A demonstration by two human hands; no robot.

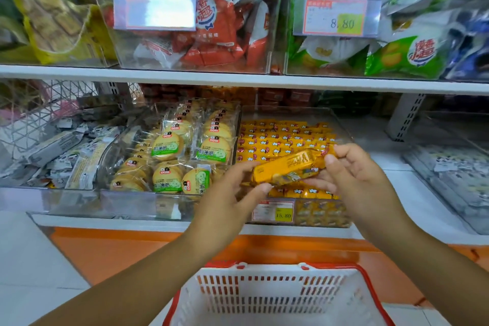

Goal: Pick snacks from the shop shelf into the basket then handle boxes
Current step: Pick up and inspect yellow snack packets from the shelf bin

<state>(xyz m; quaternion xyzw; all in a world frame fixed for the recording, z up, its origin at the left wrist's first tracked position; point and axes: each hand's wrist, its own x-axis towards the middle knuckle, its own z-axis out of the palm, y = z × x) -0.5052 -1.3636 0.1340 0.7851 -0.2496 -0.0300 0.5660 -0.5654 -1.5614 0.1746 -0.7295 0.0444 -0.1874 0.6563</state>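
Right now I hold an orange snack pack (288, 168) between both hands, its right end tilted a little higher than its left. My left hand (230, 193) pinches the left end between thumb and fingers. My right hand (354, 174) grips the right end, thumb on top and fingers curled beneath. The pack hangs over the front of a clear bin (285, 114) filled with rows of the same orange packs. Just left of that bin lie round biscuits (169, 156) in see-through wrappers. A price tag (274, 211) reading 15.80 sits on the bin's front wall, below the pack. Lower down, in front of the shelf, a white basket (264, 296) with a red rim stands between my forearms. On the shelf above, red bags (211, 21) and green bags (397, 55) fill clear bins.
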